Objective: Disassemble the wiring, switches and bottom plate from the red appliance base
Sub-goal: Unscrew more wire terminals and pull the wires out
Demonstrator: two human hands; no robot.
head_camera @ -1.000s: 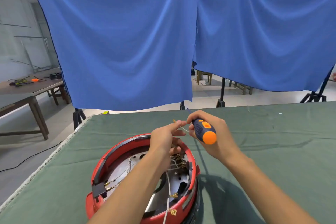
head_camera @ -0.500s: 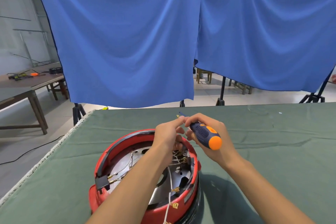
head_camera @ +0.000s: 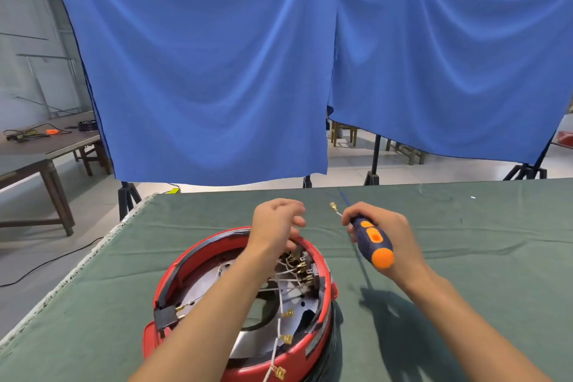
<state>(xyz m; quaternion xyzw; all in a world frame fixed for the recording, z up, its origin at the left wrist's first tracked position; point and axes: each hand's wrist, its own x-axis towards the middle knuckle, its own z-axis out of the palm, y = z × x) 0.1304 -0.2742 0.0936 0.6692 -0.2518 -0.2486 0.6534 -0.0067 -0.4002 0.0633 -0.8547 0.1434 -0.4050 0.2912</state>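
Here, freed wire lead (head_camera: 336, 210), pinched with screwdriver (head_camera: 370, 240) in right hand (head_camera: 384, 234).
Left hand (head_camera: 276, 226) hung loosely curled, empty; best steady red base (head_camera: 245, 298) before next terminal.

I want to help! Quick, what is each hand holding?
Left hand: fingers loosely curled, holding nothing.
Right hand: grips the screwdriver and pinches a white wire.

I see the red appliance base (head_camera: 313, 347) sitting upside down on the green cloth, round like a bowl. Inside is a shiny metal bottom plate (head_camera: 210, 284). Thin white wires (head_camera: 280, 298) with little gold ends cross it. One loose wire (head_camera: 336, 211) sticks up beside the screwdriver.
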